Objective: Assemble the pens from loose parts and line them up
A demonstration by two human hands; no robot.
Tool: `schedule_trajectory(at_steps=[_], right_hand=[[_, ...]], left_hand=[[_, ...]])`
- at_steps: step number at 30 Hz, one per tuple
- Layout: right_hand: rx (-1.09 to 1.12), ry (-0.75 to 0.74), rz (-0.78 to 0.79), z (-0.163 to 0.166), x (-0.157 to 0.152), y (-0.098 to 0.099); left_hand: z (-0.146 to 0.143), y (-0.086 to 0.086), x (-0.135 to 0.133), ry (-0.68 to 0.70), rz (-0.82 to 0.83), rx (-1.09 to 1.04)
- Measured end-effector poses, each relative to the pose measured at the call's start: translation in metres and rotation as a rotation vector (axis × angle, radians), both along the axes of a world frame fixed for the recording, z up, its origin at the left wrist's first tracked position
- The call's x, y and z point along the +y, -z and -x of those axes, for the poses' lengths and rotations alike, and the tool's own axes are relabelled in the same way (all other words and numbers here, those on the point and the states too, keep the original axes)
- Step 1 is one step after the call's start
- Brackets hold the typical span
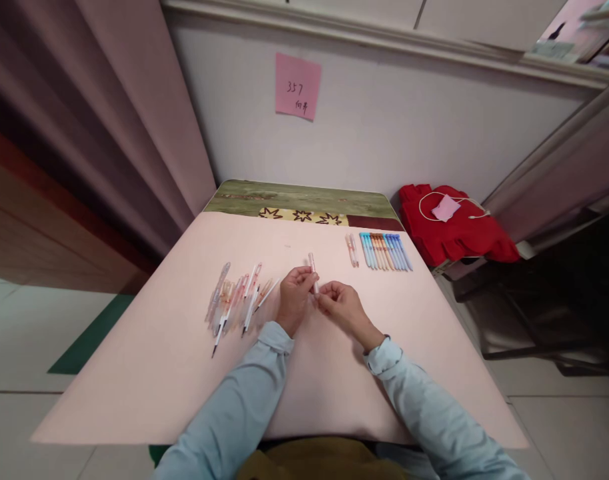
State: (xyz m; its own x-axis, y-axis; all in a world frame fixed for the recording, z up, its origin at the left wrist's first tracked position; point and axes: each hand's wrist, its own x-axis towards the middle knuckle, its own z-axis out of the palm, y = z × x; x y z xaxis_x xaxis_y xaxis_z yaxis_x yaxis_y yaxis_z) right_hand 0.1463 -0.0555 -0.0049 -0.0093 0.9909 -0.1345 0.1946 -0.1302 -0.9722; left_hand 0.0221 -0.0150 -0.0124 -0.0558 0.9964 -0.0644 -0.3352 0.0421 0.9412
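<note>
Both hands meet over the middle of a pale pink table cover. My left hand is closed around a slim clear pen that points away from me. My right hand pinches the pen's near end, fingers curled. To the left lies a loose pile of several pens, some with caps off. At the far right several capped pens lie side by side in a neat row, blue and orange, with two pinkish pens just left of them.
A green patterned cloth shows at the table's far edge against a white wall with a pink sticky note. A red cushion with a white cable sits on a chair at right. Curtains hang at left.
</note>
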Motion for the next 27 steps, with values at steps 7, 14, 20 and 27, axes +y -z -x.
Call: schedule_trajectory(at_steps=[7, 14, 20, 27], right_hand=[[-0.843, 0.288, -0.118, -0.043, 0.059, -0.018], [-1.146, 0.261, 0.021, -0.058, 0.106, -0.021], [-1.198, 0.233, -0.035, -0.061, 0.102, -0.021], [-0.593, 0.276, -0.253, -0.038, 0.046, -0.013]], left_hand=[[0.001, 0.009, -0.001, -0.026, -0.008, 0.071], [-0.001, 0.006, -0.008, 0.053, 0.018, 0.154], [-0.001, 0.007, -0.01, 0.061, 0.004, 0.229], [-0.006, -0.004, -0.023, 0.116, -0.3, 0.485]])
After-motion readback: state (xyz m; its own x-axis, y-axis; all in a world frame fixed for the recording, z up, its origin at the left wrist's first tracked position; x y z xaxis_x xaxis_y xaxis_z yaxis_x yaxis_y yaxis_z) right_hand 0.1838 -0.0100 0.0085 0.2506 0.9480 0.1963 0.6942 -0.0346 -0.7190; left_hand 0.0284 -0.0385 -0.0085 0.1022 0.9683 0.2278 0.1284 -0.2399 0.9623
